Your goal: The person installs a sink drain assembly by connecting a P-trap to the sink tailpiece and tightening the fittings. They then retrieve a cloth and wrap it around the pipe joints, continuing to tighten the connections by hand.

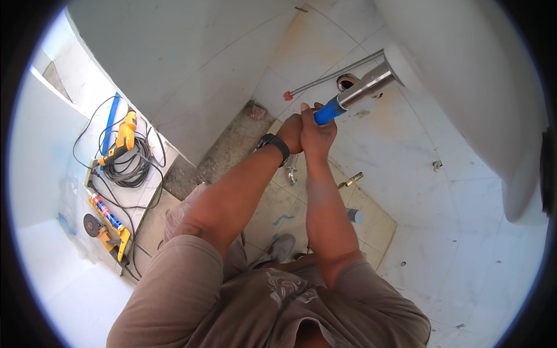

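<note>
Both my hands are raised together beneath the white basin [464, 81], around a blue pipe [329, 111]. The pipe meets a shiny metal drain tube [366, 86] that slants down from the basin's underside. My right hand [318, 138] is closed round the blue pipe's lower part, thumb pointing up along it. My left hand [292, 132], with a dark watch on its wrist, is closed against the right hand at the pipe's lower end; its fingertips are mostly hidden. Nearby, a braided hose [336, 75] with a red end cap hangs in front of the tiled wall.
A round wall opening [347, 82] sits behind the drain tube. Lower down are a chrome fitting [292, 175], a brass-coloured fitting [351, 180] and a grey-blue pipe end [355, 216]. At left lie a yellow drill [123, 136], coiled cable [130, 172], caulking gun [110, 217] and angle grinder [101, 232].
</note>
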Action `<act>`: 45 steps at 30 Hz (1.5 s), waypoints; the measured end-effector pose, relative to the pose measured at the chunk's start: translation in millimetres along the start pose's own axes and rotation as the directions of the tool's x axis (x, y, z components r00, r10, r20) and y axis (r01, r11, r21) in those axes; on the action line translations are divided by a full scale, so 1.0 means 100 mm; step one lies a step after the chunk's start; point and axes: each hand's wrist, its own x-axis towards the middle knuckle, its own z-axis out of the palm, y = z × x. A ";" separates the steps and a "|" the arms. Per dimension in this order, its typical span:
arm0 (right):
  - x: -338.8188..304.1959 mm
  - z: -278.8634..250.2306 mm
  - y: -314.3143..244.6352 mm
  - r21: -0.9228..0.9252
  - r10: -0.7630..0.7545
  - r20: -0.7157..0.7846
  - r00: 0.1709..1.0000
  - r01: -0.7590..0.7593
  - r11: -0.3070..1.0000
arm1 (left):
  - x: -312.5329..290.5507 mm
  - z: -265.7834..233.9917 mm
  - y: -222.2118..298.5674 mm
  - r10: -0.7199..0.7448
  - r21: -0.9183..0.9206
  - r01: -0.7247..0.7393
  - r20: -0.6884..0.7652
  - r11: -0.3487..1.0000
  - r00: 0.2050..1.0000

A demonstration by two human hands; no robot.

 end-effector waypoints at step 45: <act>0.25 -0.12 0.08 0.169 -0.378 0.143 0.915 0.354 0.920 | 0.17 0.14 0.11 -0.486 -0.874 0.427 0.484 -0.231 0.728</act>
